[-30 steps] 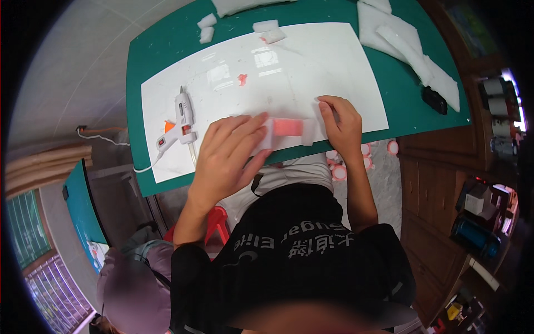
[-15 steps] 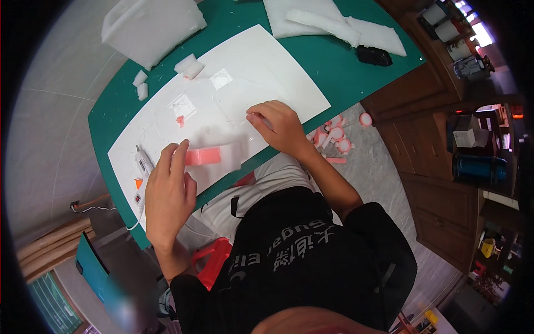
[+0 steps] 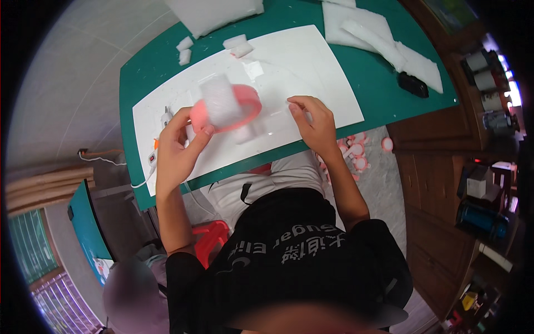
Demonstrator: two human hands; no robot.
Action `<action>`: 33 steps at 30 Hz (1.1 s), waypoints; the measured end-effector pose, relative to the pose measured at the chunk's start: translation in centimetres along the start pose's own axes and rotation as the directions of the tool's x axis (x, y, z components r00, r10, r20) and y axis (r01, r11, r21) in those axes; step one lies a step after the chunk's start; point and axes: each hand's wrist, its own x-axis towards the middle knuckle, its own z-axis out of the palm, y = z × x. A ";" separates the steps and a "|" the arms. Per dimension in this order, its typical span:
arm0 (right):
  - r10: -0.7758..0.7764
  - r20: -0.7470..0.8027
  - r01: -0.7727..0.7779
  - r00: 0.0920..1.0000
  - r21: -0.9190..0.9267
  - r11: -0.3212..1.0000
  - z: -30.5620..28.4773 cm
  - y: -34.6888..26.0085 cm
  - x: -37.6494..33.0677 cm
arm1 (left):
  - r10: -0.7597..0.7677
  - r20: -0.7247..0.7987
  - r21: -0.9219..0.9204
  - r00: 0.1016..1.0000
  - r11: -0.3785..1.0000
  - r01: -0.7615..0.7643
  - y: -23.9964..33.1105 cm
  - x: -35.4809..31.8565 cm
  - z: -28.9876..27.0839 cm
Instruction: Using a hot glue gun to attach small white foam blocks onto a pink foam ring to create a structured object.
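Note:
My left hand [image 3: 181,147] grips a pink ring-shaped foam piece [image 3: 251,100] by its left side, thumb in front. A white foam block [image 3: 219,100] sits against the ring's wall; the pair is tilted above a white board [image 3: 311,61]. Just below the ring is another white piece [image 3: 243,134], blurred, and I cannot tell whether it is joined to it. To the right my right hand [image 3: 316,119] hovers over the board, fingers loosely curled, thumb apart, nothing visible in it. Beside my left hand lies a white glue gun [image 3: 166,116], partly hidden.
Small white foam pieces [image 3: 184,50] lie at the far left of the green tabletop [image 3: 289,15]. Foam sheets [image 3: 361,28] and a black object [image 3: 413,84] are at the far right. Several pink-and-white pieces [image 3: 359,153] lie on the floor; a red stool [image 3: 211,240] stands below.
My left hand has lifted the pink ring and turned it, so its round opening now shows. My right hand has stayed over the board. The whole view has shifted, with the table now farther right.

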 end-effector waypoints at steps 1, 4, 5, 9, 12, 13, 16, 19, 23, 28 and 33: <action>0.071 0.046 -0.074 0.996 0.070 0.995 -0.2 -0.4 0.1 | -0.062 -0.033 -0.345 0.998 0.937 0.047 -0.6 -0.2 0.7; 0.112 0.193 -0.170 0.975 0.316 0.933 0.1 -2.3 0.8 | -0.199 -0.094 -0.775 0.975 0.630 0.054 -2.4 -0.8 3.3; 0.094 0.272 -0.219 0.958 0.475 0.852 0.2 -3.0 0.8 | -0.230 -0.040 -0.850 0.972 0.519 0.088 -2.9 -0.9 4.0; 0.043 0.410 -0.228 0.911 0.414 0.881 1.1 -5.2 1.3 | -0.283 0.052 -0.924 0.958 0.351 0.153 -3.7 -1.7 5.5; 0.103 0.488 -0.337 0.867 0.420 0.843 2.0 -5.8 2.0 | -0.306 0.060 -0.868 0.950 0.454 0.201 -3.8 -2.4 5.1; 0.112 0.498 -0.352 0.860 0.420 0.837 2.0 -5.9 2.3 | -0.278 0.042 -0.876 0.960 0.451 0.169 -3.9 -2.8 5.0; 0.111 0.490 -0.313 0.865 0.353 0.882 1.9 -6.0 2.7 | -0.227 -0.106 -0.803 0.968 0.593 0.051 -5.1 -3.9 4.2; 0.095 0.438 -0.218 0.894 0.239 0.946 2.1 -6.4 2.8 | -0.143 -0.296 -0.358 0.944 0.933 0.029 -7.8 -5.3 0.9; 0.067 0.386 -0.108 0.920 0.087 0.990 2.4 -7.1 3.0 | 0.074 -0.435 0.371 0.897 0.923 0.104 -10.6 -7.1 -2.8; 0.059 0.371 -0.096 0.927 0.081 0.992 3.3 -7.5 3.1 | -0.084 -0.245 0.471 0.966 0.861 0.194 -12.5 -8.0 -5.0; 0.060 0.363 -0.093 0.930 0.073 0.993 3.3 -7.5 3.1 | -0.010 -0.240 0.560 0.971 0.815 0.147 -12.9 -6.8 -4.9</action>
